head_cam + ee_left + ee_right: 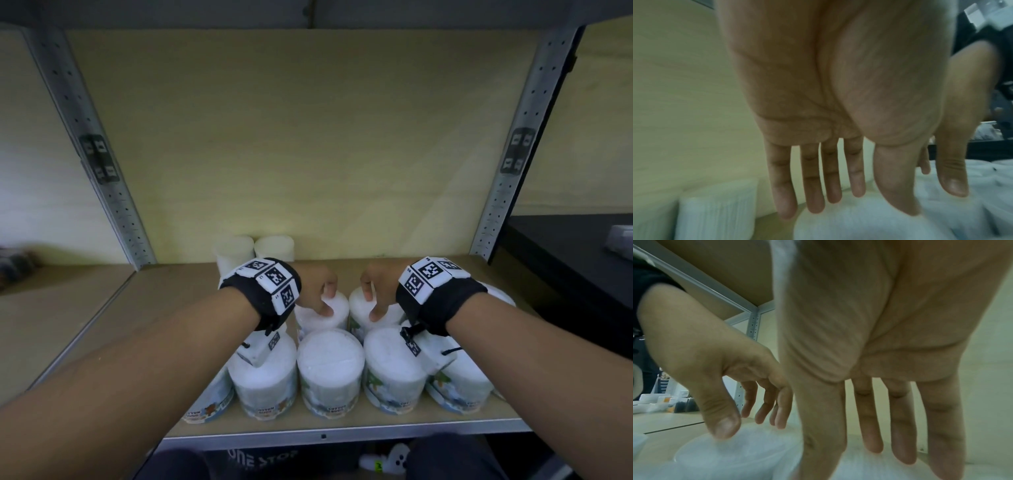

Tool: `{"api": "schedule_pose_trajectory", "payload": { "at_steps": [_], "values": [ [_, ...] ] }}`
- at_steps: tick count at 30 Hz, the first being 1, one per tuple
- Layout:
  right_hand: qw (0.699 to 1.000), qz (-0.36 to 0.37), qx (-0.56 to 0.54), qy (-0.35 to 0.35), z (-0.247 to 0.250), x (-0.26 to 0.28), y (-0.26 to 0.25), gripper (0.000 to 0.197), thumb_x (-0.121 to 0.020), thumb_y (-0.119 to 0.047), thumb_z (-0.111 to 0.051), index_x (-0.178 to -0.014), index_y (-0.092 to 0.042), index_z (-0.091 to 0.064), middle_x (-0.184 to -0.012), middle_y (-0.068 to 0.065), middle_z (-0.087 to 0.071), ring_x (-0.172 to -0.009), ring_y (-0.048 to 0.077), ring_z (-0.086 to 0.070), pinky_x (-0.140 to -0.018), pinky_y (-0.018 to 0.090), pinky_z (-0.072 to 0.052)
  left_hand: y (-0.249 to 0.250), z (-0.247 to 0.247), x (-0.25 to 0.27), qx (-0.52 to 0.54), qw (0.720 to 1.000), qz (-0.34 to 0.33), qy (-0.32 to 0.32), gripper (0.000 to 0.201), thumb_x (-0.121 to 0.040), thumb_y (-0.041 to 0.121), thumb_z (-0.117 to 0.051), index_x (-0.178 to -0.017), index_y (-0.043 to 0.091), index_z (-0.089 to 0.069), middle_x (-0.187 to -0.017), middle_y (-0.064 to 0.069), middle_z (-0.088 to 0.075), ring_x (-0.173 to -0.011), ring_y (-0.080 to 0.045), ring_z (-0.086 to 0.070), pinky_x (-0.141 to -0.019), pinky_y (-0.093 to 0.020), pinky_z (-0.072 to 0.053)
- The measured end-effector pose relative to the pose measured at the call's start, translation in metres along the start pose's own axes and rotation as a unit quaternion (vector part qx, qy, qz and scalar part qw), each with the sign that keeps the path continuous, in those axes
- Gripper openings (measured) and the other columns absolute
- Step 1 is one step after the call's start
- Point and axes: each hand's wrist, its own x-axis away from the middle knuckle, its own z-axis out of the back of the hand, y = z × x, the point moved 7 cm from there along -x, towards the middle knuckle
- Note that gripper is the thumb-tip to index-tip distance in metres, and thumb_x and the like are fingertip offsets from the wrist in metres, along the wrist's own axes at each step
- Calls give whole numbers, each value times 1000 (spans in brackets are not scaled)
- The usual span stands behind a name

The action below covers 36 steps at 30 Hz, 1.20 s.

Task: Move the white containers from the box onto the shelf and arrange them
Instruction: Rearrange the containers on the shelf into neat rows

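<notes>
Several white cotton-bud containers stand on the wooden shelf (164, 329). A front row (330, 363) lines the shelf edge, and two more (236, 255) stand at the back wall. In the second row, my left hand (325, 298) hangs over one container (337, 317), thumb touching its lid. My right hand (371, 301) is over the neighbouring container (358, 303), thumb on its lid too. In the wrist views the left hand (849, 203) and right hand (869, 451) show straight, spread fingers pointing down at the lids, gripping nothing. The box is out of view.
Perforated metal posts (102, 171) (513, 164) flank the bay, and an upper shelf board runs overhead. The shelf's metal front edge (342, 437) is just below the front row. A black counter (565, 260) sits to the right.
</notes>
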Motion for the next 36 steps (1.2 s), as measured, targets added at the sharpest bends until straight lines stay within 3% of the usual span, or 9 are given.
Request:
{"api": "schedule_pose_trajectory", "payload": {
  "at_steps": [3, 5, 9, 12, 15, 19, 24, 33, 36],
  "values": [
    [998, 8, 1, 67, 8, -6, -4, 25, -82, -20, -71, -99, -4, -65, -91, 6, -65, -75, 18, -53, -63, 19, -43, -16, 12, 5, 9, 1000, 14, 13, 39, -88, 30, -63, -122, 12, -55, -123, -5, -58, -109, -23, -56, -88, -28, -44],
    [993, 18, -31, 113, 16, -13, -9, 18, -84, -18, -65, -98, -7, -67, -103, 7, -69, -84, 19, -59, -75, 28, -48, -32, 17, 9, 19, 999, 35, 19, 38, -89, 29, -62, -122, 13, -54, -123, -5, -57, -104, -21, -56, -88, -30, -46],
    [983, 47, -85, 155, 31, -30, -26, 13, -84, -13, -63, -94, -6, -68, -101, 7, -70, -85, 19, -62, -79, 29, -51, -68, 26, 16, 32, 996, 70, 48, 44, -90, 31, -59, -130, 15, -51, -127, -3, -54, -100, -19, -53, -91, -30, -45],
    [980, 57, -92, 165, 43, -48, -40, 7, -84, -13, -63, -88, -10, -68, -102, 7, -70, -93, 24, -65, -88, 38, -54, -104, 33, 20, 41, 991, 108, 69, 44, -91, 31, -57, -133, 18, -48, -130, -2, -52, -101, -18, -52, -90, -28, -42],
    [980, 53, -82, 171, 53, -68, -54, 6, -85, -14, -61, -84, -17, -66, -102, 5, -68, -93, 24, -65, -84, 36, -55, -143, 38, 24, 53, 984, 145, 87, 42, -92, 29, -56, -131, 17, -49, -130, -4, -51, -112, -22, -53, -94, -31, -43],
    [980, 45, -72, 178, 61, -98, -70, 18, -88, -14, -59, -102, -9, -68, -109, 7, -66, -100, 26, -64, -84, 32, -50, -193, 39, 25, 78, 974, 184, 107, 43, -92, 28, -58, -131, 15, -49, -133, -7, -49, -116, -25, -52, -93, -32, -42],
    [985, 45, -55, 157, 68, -141, -84, 27, -88, -22, -62, -110, -6, -65, -115, 10, -65, -104, 27, -62, -86, 33, -50, -237, 37, 13, 88, 964, 215, 127, 46, -92, 33, -57, -133, 16, -47, -137, -8, -45, -122, -26, -49, -98, -34, -41],
    [994, 17, 35, 99, 68, -202, -113, 64, -87, -46, -61, -127, 4, -57, -131, 21, -58, -119, 34, -58, -98, 39, -47, -263, 21, -15, 77, 970, 203, 111, 49, -91, 40, -56, -136, 20, -49, -143, -8, -40, -130, -27, -43, -103, -34, -37],
    [995, 4, 51, 83, 66, -210, -116, 67, -84, -46, -65, -127, 4, -56, -130, 19, -59, -117, 33, -58, -87, 33, -47, -265, 20, -16, 75, 970, 194, 124, 48, -91, 40, -57, -134, 21, -51, -142, -8, -41, -129, -27, -43, -104, -35, -36]
  ]
}}
